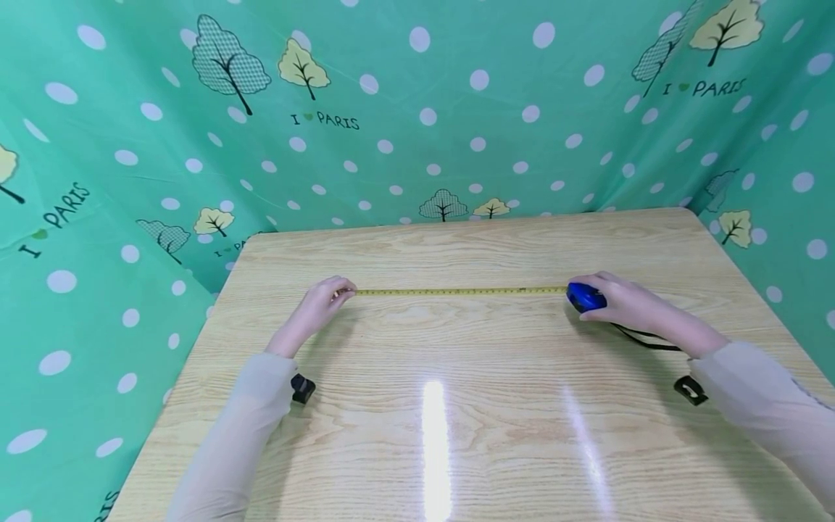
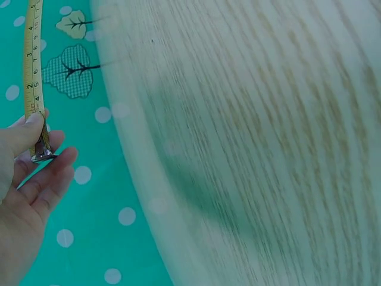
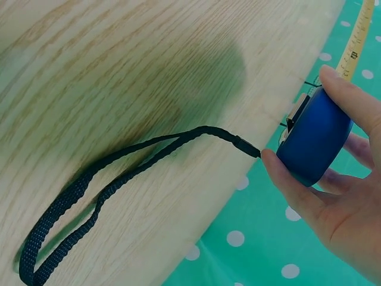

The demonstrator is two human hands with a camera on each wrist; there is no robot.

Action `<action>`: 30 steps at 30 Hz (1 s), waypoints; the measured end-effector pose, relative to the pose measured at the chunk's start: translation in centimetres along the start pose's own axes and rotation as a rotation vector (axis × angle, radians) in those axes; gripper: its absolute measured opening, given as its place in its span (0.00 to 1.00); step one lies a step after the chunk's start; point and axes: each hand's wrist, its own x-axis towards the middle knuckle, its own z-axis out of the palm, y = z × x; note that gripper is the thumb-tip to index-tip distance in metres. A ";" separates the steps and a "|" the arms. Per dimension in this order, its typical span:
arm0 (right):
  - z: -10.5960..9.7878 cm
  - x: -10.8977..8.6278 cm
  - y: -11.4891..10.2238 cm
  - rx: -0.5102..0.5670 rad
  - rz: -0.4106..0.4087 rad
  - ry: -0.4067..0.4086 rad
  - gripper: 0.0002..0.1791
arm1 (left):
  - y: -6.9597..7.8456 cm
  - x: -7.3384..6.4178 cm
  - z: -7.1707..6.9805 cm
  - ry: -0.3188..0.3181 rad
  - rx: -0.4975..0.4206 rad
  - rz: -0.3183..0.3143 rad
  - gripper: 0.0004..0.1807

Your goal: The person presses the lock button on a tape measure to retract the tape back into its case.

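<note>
Head view: my left hand [image 1: 322,297] pinches one end of a yellow tape [image 1: 457,292], stretched straight over a pale wood-grain table [image 1: 404,341] to the blue case [image 1: 585,296] that my right hand [image 1: 620,297] grips. Light streaks the wood; a green, white-dotted curtain [image 1: 391,130] surrounds its back and sides. Left wrist view: my thumb clamps the tape beside its metal hook [image 2: 43,156]. Right wrist view: my fingers clasp the case, its black strap [image 3: 56,210] looping before the wood.

The tape blade [image 1: 457,291] spans over the table [image 1: 522,435]. At the blade's left end is the left hand [image 1: 324,296]; at its right end, the case [image 1: 583,297] in the right hand [image 1: 620,299]. Right of and before the blade is the strap [image 3: 55,210]; behind the blade, the curtain [image 1: 391,174].
</note>
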 end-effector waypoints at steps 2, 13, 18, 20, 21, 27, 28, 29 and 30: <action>0.0 0.1 -0.1 0.003 0.004 -0.005 0.33 | 0.1 0.1 0.0 -0.001 -0.004 0.003 0.07; 0.0 0.5 -0.6 0.019 0.010 -0.021 0.34 | 0.6 0.5 0.3 -0.009 -0.013 0.003 0.07; 0.1 0.7 -0.7 0.014 0.002 -0.020 0.34 | 0.7 0.5 0.3 -0.008 -0.017 0.007 0.07; 0.1 0.8 -0.7 0.011 0.002 -0.019 0.34 | 0.7 0.5 0.3 -0.006 -0.015 0.012 0.08; 0.1 0.8 -0.6 0.010 0.001 -0.018 0.34 | 0.7 0.5 0.3 -0.006 -0.017 0.015 0.08; 0.3 0.9 -0.7 0.018 -0.006 -0.015 0.34 | 0.9 0.7 0.4 -0.009 -0.025 0.019 0.08; 0.3 0.9 -0.7 0.021 -0.003 -0.016 0.34 | 0.9 0.8 0.4 -0.009 -0.025 0.018 0.08; 0.3 0.9 -0.7 0.023 0.000 -0.017 0.34 | 0.9 0.8 0.5 -0.008 -0.025 0.018 0.08; 0.3 0.9 -0.8 0.025 0.003 -0.018 0.34 | 1.0 0.8 0.5 -0.006 -0.024 0.023 0.08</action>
